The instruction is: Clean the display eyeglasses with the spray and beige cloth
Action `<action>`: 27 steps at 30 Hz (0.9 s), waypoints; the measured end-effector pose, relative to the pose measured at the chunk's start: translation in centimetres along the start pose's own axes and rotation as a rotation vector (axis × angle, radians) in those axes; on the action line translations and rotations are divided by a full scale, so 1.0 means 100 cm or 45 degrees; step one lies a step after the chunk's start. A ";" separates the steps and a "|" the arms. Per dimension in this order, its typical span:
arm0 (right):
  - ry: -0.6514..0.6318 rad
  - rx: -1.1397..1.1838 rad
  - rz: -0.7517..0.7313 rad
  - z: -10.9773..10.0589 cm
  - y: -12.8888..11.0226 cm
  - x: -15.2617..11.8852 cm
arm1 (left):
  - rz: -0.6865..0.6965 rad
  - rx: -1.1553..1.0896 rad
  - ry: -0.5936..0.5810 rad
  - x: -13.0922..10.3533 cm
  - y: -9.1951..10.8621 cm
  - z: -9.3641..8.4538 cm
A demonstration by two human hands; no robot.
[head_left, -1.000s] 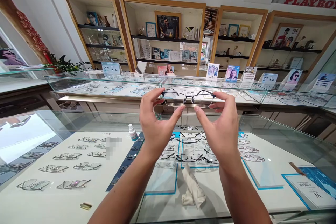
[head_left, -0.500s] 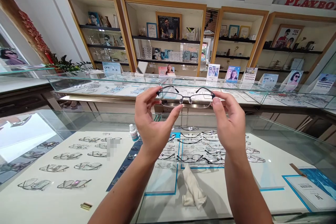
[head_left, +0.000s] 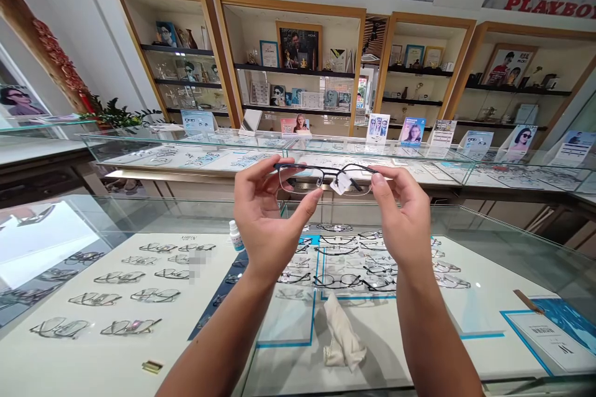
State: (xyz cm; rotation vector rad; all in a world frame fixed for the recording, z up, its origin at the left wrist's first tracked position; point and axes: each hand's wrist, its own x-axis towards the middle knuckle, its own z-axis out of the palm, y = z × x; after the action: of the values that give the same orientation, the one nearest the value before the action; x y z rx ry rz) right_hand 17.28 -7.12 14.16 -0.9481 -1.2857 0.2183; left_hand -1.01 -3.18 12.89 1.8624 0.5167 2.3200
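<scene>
A pair of eyeglasses [head_left: 331,171] with a dark top rim and clear lenses is held up level above the glass counter. My left hand [head_left: 274,217] grips its left end with the fingers, the thumb stretched below the lens. At the other end, my right hand [head_left: 404,214] pinches the frame's corner between thumb and fingers. A small white tag [head_left: 341,183] hangs near the bridge, and a folded temple shows behind the right lens. Beneath the hands, a crumpled cream cloth [head_left: 342,335] lies on the counter.
Rows of eyeglasses [head_left: 155,294] fill the display case on the left, and more frames [head_left: 338,280] lie under my hands. A small white bottle [head_left: 235,236] stands beside my left wrist. A brochure [head_left: 554,338] lies at right. Beyond runs another glass counter [head_left: 200,155] with standing cards.
The eyeglasses have tilted in my hands, the temples now dropping below the top rim and the white tag coming into sight. Both hands have shifted slightly left.
</scene>
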 end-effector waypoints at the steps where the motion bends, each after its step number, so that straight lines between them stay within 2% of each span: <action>1: -0.012 0.013 0.010 0.000 0.001 0.000 | -0.012 -0.026 0.000 0.000 0.000 0.000; 9: -0.124 0.225 0.082 0.001 0.004 0.002 | -0.065 -0.075 0.000 -0.001 -0.001 0.000; 18: -0.293 0.588 0.184 0.000 0.007 0.007 | -0.169 0.051 0.019 -0.002 -0.005 0.000; 25: -0.257 0.630 0.227 0.002 0.012 0.011 | -0.206 -0.018 0.001 -0.003 -0.011 0.000; 27: -0.310 0.653 0.264 0.000 0.013 0.013 | -0.210 -0.038 -0.013 -0.001 -0.014 -0.003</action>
State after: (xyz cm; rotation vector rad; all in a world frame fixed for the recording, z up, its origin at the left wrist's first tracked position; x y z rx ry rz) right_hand 18.11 -5.54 14.20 -0.6200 -1.2628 0.8058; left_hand -1.43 -2.01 12.28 1.7466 0.6060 2.1992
